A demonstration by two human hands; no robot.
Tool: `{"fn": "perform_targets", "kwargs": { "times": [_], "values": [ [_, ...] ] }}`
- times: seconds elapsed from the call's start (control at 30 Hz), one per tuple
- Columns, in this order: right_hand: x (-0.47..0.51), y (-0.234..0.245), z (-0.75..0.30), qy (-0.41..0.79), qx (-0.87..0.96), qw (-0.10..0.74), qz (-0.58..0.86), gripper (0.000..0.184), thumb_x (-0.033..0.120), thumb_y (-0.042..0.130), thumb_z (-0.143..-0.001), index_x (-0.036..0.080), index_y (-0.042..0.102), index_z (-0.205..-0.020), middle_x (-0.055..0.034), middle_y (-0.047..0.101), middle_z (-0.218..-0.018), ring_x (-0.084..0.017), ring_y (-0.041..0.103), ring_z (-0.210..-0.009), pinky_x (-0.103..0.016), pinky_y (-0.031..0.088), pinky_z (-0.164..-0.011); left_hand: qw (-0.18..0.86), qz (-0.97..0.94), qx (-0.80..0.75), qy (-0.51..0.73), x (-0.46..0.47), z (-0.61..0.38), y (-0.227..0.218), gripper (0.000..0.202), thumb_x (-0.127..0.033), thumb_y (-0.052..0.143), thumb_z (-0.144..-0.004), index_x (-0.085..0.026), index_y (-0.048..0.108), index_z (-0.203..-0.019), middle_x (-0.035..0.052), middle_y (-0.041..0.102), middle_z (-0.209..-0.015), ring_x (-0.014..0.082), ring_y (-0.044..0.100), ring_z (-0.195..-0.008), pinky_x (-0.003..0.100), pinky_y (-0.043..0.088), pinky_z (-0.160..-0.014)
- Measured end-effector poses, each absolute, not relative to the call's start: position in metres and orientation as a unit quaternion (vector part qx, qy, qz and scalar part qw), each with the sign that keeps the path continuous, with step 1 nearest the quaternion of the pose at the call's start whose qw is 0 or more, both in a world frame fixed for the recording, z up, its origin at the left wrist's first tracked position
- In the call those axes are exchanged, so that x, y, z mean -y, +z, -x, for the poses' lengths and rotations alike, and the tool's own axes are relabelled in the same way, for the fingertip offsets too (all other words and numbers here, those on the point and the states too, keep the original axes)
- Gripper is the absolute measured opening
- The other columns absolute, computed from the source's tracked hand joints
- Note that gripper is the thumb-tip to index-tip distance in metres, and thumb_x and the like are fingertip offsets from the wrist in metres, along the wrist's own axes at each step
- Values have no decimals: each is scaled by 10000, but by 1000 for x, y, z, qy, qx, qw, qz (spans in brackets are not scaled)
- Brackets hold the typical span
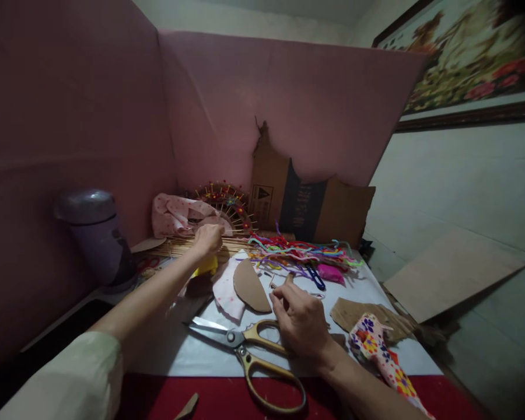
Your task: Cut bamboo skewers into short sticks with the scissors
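My left hand [209, 239] reaches far forward and closes its fingers on the bundle of thin wooden sticks [181, 247] lying across the back of the white sheet [192, 350]. My right hand [300, 321] rests on the sheet just right of the gold-handled scissors [249, 350], fingers curled with the thumb raised; what they pinch, if anything, is too small to tell. A half-round cardboard piece [250, 286] lies on white cloth [225, 290] between my hands. A yellow object [206, 267] sits under my left wrist.
A tangle of coloured pipe cleaners [301, 254] and a pink lump [331, 273] lie behind my right hand. A stick wheel [227, 204], pink fabric [175, 214] and cardboard boxes [308, 201] stand at the back. A purple jar [94, 236] is left; a floral glue gun [378, 350] right.
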State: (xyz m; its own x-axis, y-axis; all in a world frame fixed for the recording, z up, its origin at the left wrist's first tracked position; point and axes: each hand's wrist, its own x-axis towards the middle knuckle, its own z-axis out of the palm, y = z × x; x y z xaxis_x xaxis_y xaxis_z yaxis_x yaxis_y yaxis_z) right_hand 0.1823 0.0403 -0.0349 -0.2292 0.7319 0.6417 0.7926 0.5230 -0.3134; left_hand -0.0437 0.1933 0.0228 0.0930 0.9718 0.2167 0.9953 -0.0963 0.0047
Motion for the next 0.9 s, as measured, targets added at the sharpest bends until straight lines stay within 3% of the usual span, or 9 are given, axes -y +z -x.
{"fn": "perform_targets", "kwargs": {
  "times": [0.5,0.6,0.7,0.9],
  "values": [
    [-40,-38,-180,-9,781,380,495,140,175,484,-839,180,565,-725,-15,590,-684,-144,519,-628,-246,296,-611,108,818,562,-66,-227,64,6,337,-315,528,-863,-157,520,-1161,90,553,-1159,205,576,-966,413,496,-801],
    [-41,-39,-181,-7,781,379,497,134,162,487,-830,177,567,-725,-14,588,-679,-144,520,-626,-245,299,-608,122,827,539,-102,-219,74,10,199,-214,512,-857,-129,622,-999,103,615,-1018,218,569,-944,401,465,-821],
    [-41,-39,-181,-10,780,376,500,129,166,493,-825,176,568,-721,-16,594,-680,-146,524,-625,-246,301,-606,134,827,522,-160,-206,80,16,218,-99,472,-792,-127,688,-784,134,639,-846,240,554,-900,371,426,-801],
    [-41,-40,-181,-33,778,360,514,145,189,455,-857,180,571,-772,-25,620,-701,-158,566,-638,-252,309,-598,112,812,488,-300,-177,59,35,204,-149,478,-784,-170,665,-706,107,631,-819,226,531,-865,326,401,-772]
  ]
}}
